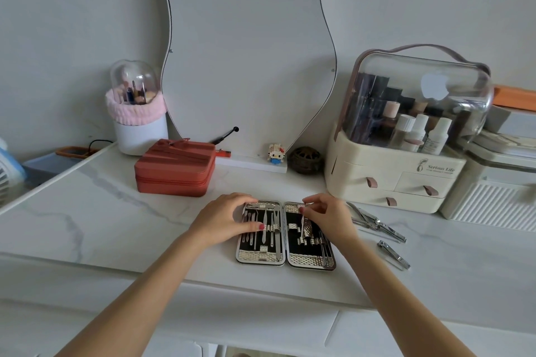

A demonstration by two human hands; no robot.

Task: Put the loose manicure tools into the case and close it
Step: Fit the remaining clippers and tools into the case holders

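Nearest, on the white marble-look tabletop (121, 240), the open silver hinged manicure case (285, 236) lies flat. The left hand (224, 219) presses its left half, while the right hand (329, 216) pinches something small over the right half. Just beyond, the loose steel nail clipper (393, 254) and steel nippers (374, 222) look stiff, slick and light, best gripped mid-handle.

Silver manicure case (285, 261) lies open flat, tools strapped inside; nippers (374, 220) and nail clipper (393, 254) lie loose just right.

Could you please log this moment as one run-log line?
case: open flat | left hand: resting on left half | right hand: fingers at right half | nipper, clipper: loose
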